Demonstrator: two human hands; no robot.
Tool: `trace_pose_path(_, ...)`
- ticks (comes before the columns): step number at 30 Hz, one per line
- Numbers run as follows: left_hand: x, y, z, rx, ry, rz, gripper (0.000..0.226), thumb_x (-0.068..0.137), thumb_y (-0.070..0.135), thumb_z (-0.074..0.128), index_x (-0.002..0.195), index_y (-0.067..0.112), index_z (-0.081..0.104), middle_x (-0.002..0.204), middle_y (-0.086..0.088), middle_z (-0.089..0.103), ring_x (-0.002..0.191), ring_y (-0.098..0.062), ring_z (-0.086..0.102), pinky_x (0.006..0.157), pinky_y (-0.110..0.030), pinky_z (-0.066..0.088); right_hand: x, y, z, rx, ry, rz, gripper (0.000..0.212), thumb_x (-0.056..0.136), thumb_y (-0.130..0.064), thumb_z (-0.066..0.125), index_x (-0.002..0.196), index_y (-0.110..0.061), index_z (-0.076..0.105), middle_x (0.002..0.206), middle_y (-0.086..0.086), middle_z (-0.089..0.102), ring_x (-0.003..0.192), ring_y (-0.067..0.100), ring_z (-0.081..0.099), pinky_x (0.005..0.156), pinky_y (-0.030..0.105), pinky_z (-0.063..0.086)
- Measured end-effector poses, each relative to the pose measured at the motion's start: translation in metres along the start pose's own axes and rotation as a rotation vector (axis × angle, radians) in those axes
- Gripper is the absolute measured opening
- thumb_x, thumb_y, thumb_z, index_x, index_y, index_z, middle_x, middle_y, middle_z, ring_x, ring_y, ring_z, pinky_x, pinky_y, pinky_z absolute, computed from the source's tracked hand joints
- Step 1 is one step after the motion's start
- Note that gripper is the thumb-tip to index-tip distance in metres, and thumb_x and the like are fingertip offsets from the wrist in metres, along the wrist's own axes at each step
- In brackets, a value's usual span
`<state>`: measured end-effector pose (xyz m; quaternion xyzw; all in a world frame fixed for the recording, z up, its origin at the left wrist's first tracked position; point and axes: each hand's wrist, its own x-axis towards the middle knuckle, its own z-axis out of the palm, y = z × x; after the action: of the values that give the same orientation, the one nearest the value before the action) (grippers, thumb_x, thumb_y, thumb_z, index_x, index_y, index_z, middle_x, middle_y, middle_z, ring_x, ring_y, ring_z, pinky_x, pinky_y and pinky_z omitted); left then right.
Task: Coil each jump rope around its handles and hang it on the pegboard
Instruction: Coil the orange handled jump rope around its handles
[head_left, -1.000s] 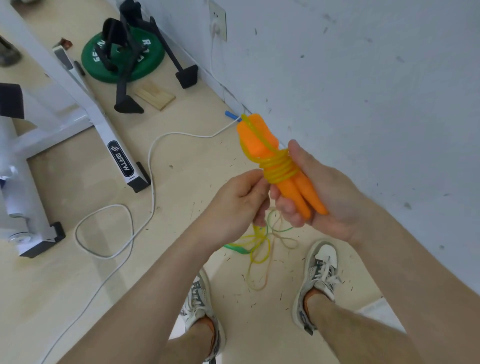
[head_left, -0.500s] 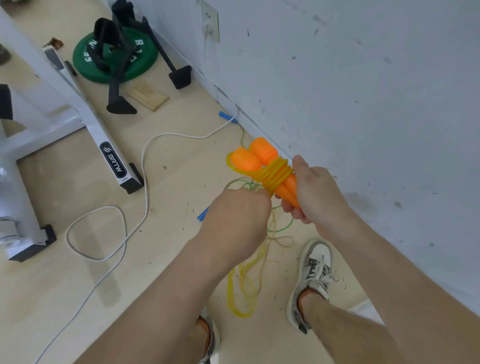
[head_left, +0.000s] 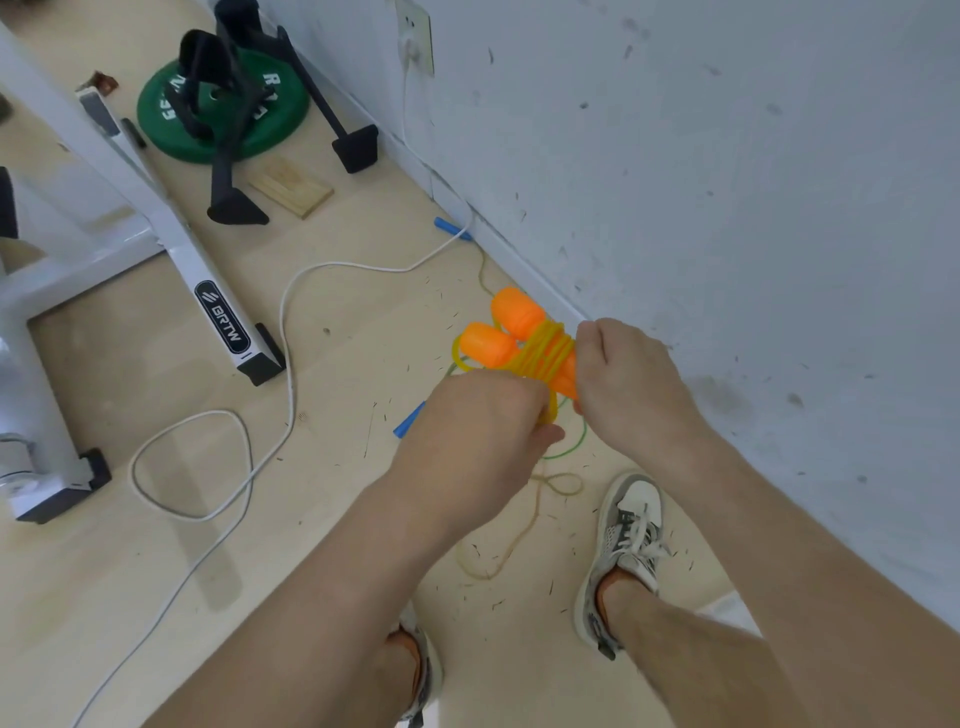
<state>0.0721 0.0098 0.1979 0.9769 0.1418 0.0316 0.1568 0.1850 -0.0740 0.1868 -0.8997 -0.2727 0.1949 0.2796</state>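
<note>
**Orange-handled jump rope held in both hands above the floor**

Head view. A pair of orange handles (head_left: 511, 332) is held side by side above the wooden floor (head_left: 337, 364), close to the white wall (head_left: 727, 208). Their narrow ends are enclosed by the right hand (head_left: 623, 384), whose grip is clenched round them. Several turns of yellow rope (head_left: 543, 356) are wound about the middle of the handles. A strand just below the coil is pinched by the left hand (head_left: 478, 431), its grip closed on the rope with fingers curled. A thin yellowish strand (head_left: 519, 530) is seen looped on the floor beside the right shoe (head_left: 631, 525). A green cord (head_left: 569, 449) and blue handles (head_left: 452, 228) lie on the floor nearby. Farther left, a white cable (head_left: 283, 332), a white frame (head_left: 171, 244) and a green weight plate (head_left: 288, 122) are shown.
</note>
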Motion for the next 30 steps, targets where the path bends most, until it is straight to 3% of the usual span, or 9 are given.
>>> trace_pose_path(2,0.000,0.001,0.003,0.071,-0.006,0.127,0.013,0.079,0.016,0.071,0.072,0.015,0.059,0.070,0.001,0.055,0.063,-0.020,0.054,0.054,-0.028,0.030,-0.001,-0.002,0.002,-0.081,-0.024,-0.006,0.039,0.103,-0.020,0.026,0.065,-0.017,0.034,0.068,0.002,0.045,0.075,0.030,0.049,0.063,0.038,0.033)
trace_pose_path(4,0.000,-0.001,0.004,0.072,0.014,0.169,0.026,0.056,0.004,0.082,0.058,0.014,0.058,0.056,-0.001,0.053,0.047,-0.023,0.053,0.044,-0.025,0.031,-0.003,-0.004,0.001,-0.118,-0.042,0.013,0.037,0.101,-0.013,0.030,0.064,-0.016,0.030,0.065,0.000,0.037,0.073,0.030,0.044,0.063,0.036,0.032)
trace_pose_path(9,0.004,-0.024,-0.010,-0.105,0.129,0.118,0.014,0.071,0.032,0.068,0.075,0.019,0.073,0.067,0.002,0.064,0.062,-0.023,0.063,0.053,-0.034,0.050,-0.007,-0.002,-0.002,-0.115,-0.353,0.024,0.035,0.097,-0.019,0.035,0.067,-0.010,0.050,0.064,0.012,0.066,0.050,0.019,0.056,0.051,0.030,0.043)
trace_pose_path(15,0.003,-0.037,-0.017,-0.523,-0.072,-0.090,0.008,0.073,0.041,0.075,0.077,0.034,0.075,0.071,0.019,0.066,0.074,-0.003,0.060,0.067,-0.024,0.047,-0.012,-0.009,-0.011,0.052,-0.656,-0.013,0.035,0.098,-0.020,0.035,0.067,-0.008,0.046,0.055,0.017,0.066,0.038,0.023,0.047,0.043,0.025,0.036)
trace_pose_path(20,0.003,-0.040,-0.021,-0.845,-0.321,-0.116,0.031,0.070,0.044,0.067,0.083,0.017,0.076,0.066,0.001,0.069,0.059,-0.001,0.057,0.058,-0.013,0.045,-0.018,-0.020,-0.025,0.238,-0.754,-0.070,0.043,0.101,-0.025,0.037,0.066,-0.006,0.052,0.050,0.017,0.062,0.037,0.026,0.045,0.038,0.023,0.033)
trace_pose_path(23,0.001,-0.046,-0.024,-1.130,-0.507,-0.166,0.037,0.069,0.047,0.077,0.080,0.011,0.076,0.072,-0.011,0.071,0.067,-0.016,0.065,0.061,-0.023,0.053,-0.023,-0.025,-0.033,0.414,-0.749,-0.060,0.053,0.103,-0.036,0.038,0.062,-0.008,0.056,0.045,0.014,0.058,0.033,0.022,0.046,0.038,0.018,0.031)
trace_pose_path(26,0.006,-0.044,-0.014,-0.761,-0.369,-0.320,0.046,0.088,0.052,0.056,0.050,0.026,0.057,0.029,0.011,0.038,0.036,0.003,0.049,0.038,-0.017,0.040,-0.021,-0.024,-0.031,0.621,-0.595,0.056,0.045,0.101,-0.039,0.039,0.080,-0.003,0.058,0.050,0.019,0.058,0.033,0.023,0.046,0.035,0.015,0.030)
trace_pose_path(27,0.009,-0.044,-0.006,-0.702,-0.196,-0.297,0.051,0.095,0.048,0.041,0.050,0.027,0.052,0.029,0.010,0.029,0.034,0.000,0.045,0.035,-0.019,0.033,-0.019,-0.023,-0.028,0.688,-0.538,0.100,0.043,0.101,-0.039,0.039,0.080,-0.006,0.055,0.052,0.021,0.059,0.034,0.023,0.045,0.034,0.015,0.029)
trace_pose_path(30,0.003,-0.019,0.001,-0.944,-0.201,-0.324,0.038,0.096,0.006,0.032,0.063,0.012,0.050,0.040,0.001,0.040,0.036,-0.006,0.031,0.040,-0.017,0.023,-0.011,-0.018,-0.022,0.821,-0.355,0.201,0.041,0.101,-0.038,0.038,0.074,-0.009,0.048,0.054,0.024,0.059,0.035,0.021,0.041,0.034,0.016,0.027)
